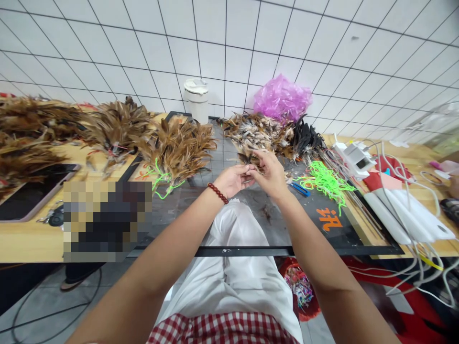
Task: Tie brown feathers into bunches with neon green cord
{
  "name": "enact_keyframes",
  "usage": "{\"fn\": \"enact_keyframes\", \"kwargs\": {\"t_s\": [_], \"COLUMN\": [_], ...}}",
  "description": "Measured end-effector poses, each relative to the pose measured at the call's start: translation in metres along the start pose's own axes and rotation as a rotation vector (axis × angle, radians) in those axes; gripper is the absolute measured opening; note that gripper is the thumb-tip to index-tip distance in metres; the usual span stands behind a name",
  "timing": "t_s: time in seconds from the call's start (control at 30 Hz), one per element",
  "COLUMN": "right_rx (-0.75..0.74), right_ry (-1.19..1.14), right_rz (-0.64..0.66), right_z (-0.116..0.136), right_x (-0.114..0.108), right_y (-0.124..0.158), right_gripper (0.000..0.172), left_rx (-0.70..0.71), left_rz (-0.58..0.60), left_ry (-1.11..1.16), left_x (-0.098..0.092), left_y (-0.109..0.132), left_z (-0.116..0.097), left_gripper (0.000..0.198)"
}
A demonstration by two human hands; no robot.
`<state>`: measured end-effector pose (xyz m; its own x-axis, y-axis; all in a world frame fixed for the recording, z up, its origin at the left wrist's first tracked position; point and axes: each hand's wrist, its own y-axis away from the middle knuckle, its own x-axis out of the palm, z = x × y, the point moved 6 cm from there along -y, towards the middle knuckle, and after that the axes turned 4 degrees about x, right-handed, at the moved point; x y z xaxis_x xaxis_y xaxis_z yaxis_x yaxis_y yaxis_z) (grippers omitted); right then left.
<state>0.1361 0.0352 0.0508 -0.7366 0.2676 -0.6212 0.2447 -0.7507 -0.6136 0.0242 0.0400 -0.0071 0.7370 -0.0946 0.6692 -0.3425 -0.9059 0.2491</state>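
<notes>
My left hand point(233, 181), with a red bead bracelet point(217, 192) at the wrist, meets my right hand point(269, 173) above the dark glass tabletop point(193, 200). Fingertips of both are pinched together, and what lies between them is too small to make out. A dark feather tip point(245, 158) shows just beyond the fingers; whether it is held or part of the pile behind, I cannot tell. That pile of mottled feathers point(256, 134) lies past my hands, with black feathers point(304, 138) on its right. Bundled brown feathers point(179, 148) lie to the left.
Bright green cords point(328, 184) and a blue cutter knife point(300, 189) lie right of my hands. A white cup point(198, 100) and a pink plastic bag point(283, 98) stand by the tiled wall. White cables point(398, 177) tangle at right; a phone point(36, 191) lies left.
</notes>
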Motion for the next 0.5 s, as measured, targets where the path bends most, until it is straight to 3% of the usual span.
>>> {"fn": "enact_keyframes", "kwargs": {"t_s": [0.13,0.27,0.37,0.5], "right_rx": [-0.03,0.042,0.279,0.678], "right_ry": [0.048,-0.02,-0.292,-0.883], "right_rz": [0.024,0.004,0.018,0.342], "right_z": [0.001,-0.005,-0.02,-0.03], "right_x": [0.002,0.003,0.006,0.028], "right_y": [0.002,0.001,-0.001,0.008], "right_gripper": [0.053,0.053,0.05,0.037], "left_rx": [0.027,0.026,0.072,-0.035], "left_rz": [-0.003,0.004,-0.012,0.098], "left_ry": [-0.001,-0.028,-0.008,-0.075], "left_x": [0.001,0.001,0.001,0.008], "left_y": [0.0,-0.001,-0.001,0.003], "left_z": [-0.001,-0.001,-0.005,-0.003], "left_gripper": [0.008,0.005,0.009,0.017]}}
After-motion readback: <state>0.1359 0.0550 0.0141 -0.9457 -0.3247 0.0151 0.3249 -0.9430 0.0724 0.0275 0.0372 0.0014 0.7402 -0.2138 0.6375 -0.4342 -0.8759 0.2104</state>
